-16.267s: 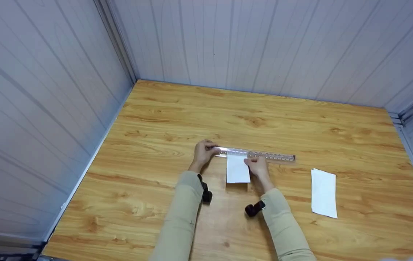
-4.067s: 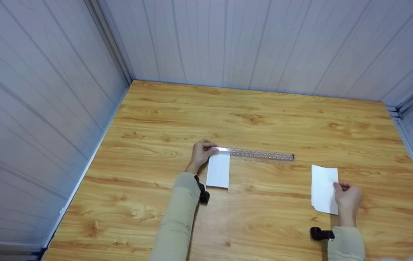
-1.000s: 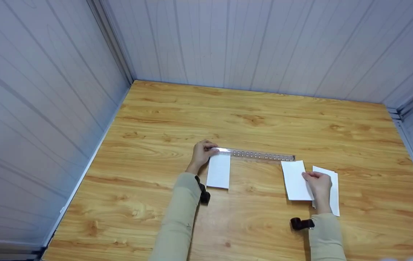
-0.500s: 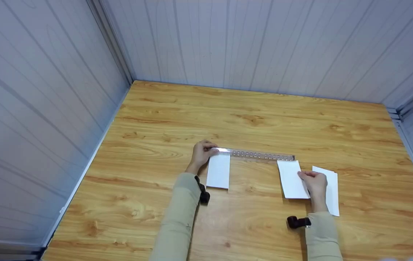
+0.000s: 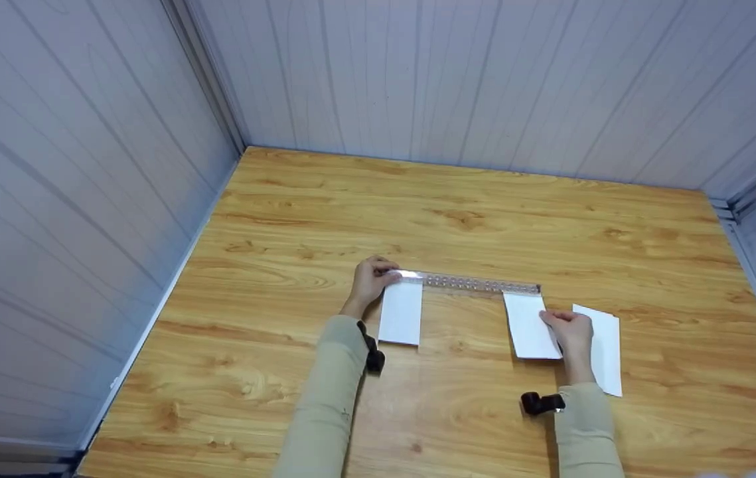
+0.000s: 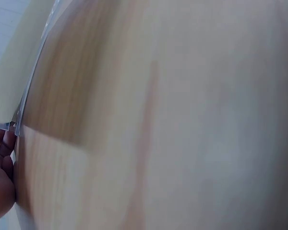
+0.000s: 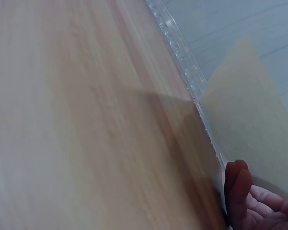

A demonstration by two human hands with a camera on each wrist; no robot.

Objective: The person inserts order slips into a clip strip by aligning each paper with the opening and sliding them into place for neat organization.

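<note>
A clear plastic ruler-like strip with a row of round marks lies crosswise over the wooden table. My left hand pinches its left end between thumb and fingers. One white paper extends towards me from the strip beside that hand, its top edge at the strip. My right hand pinches the right edge of a second white paper, whose top edge meets the strip near its right end. In the right wrist view this paper stands off the table and casts a shadow. How the papers sit against the strip cannot be told.
More white paper, seemingly a small stack, lies to the right, partly behind my right hand. The wooden tabletop is bounded by pale panels at the back and sides. Each wrist carries a black camera.
My right hand has picked a paper from the right stack and brought it left to the strip's right end. Earlier, the first paper moved left along the strip. My left hand stays at the left end.
</note>
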